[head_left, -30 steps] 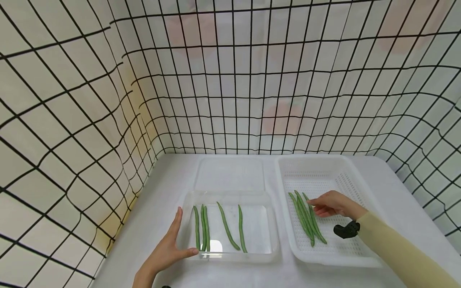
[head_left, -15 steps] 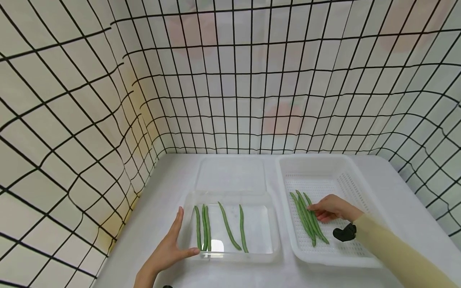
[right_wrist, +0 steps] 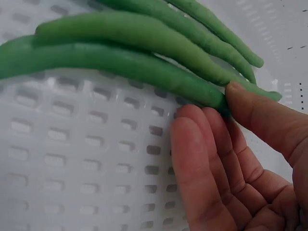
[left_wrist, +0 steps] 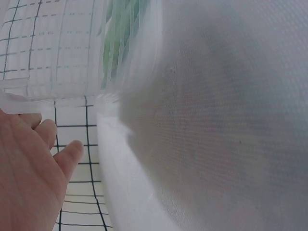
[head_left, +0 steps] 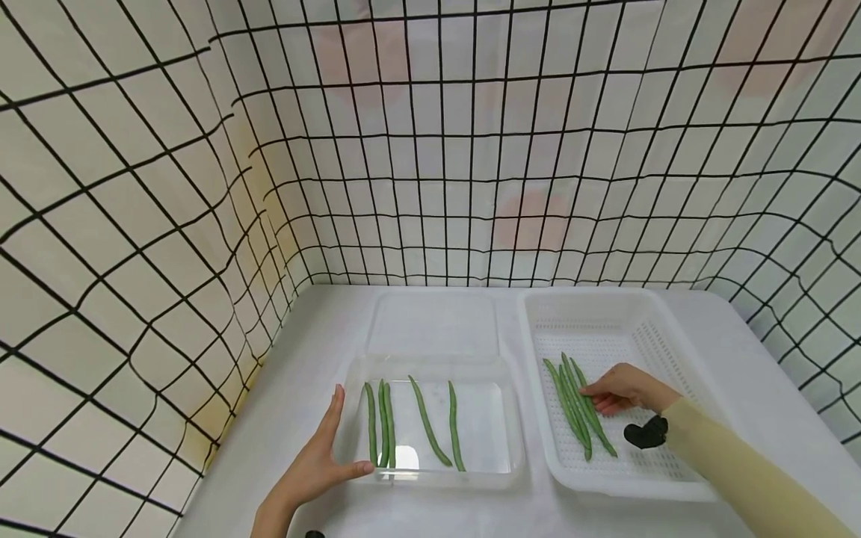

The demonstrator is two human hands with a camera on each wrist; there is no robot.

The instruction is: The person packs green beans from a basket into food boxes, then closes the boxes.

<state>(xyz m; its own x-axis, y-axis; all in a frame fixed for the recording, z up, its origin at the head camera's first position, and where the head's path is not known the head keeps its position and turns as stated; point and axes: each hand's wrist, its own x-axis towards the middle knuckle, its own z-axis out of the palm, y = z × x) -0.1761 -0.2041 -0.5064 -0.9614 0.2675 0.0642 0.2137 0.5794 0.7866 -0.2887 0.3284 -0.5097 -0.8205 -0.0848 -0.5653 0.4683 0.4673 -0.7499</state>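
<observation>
Inside the white perforated basket [head_left: 632, 489], my right hand [head_left: 625, 388] pinches a green bean [right_wrist: 120, 60] near one end. The thumb [right_wrist: 262, 113] lies on it, and the forefinger's tip is partly hidden behind. Several other green beans [head_left: 568, 407] lie bunched against it on the basket floor. My left hand [head_left: 316, 463] rests at the near left corner of a clear plastic box [head_left: 471, 480], thumb at the front rim and fingers stretched along the left side. Several green beans [head_left: 427, 426] lie lengthwise in the box, spaced apart, two of them close together.
A flat translucent lid [head_left: 433, 323] lies on the white table [head_left: 323, 321] behind the box. Black netting [head_left: 430, 179] over pale cloth rises at the back and both sides. The basket stands just right of the box.
My right hand has moved slightly down and toward me, and the bunched beans have shifted a little, their tops spreading apart. The left hand stays by the box.
</observation>
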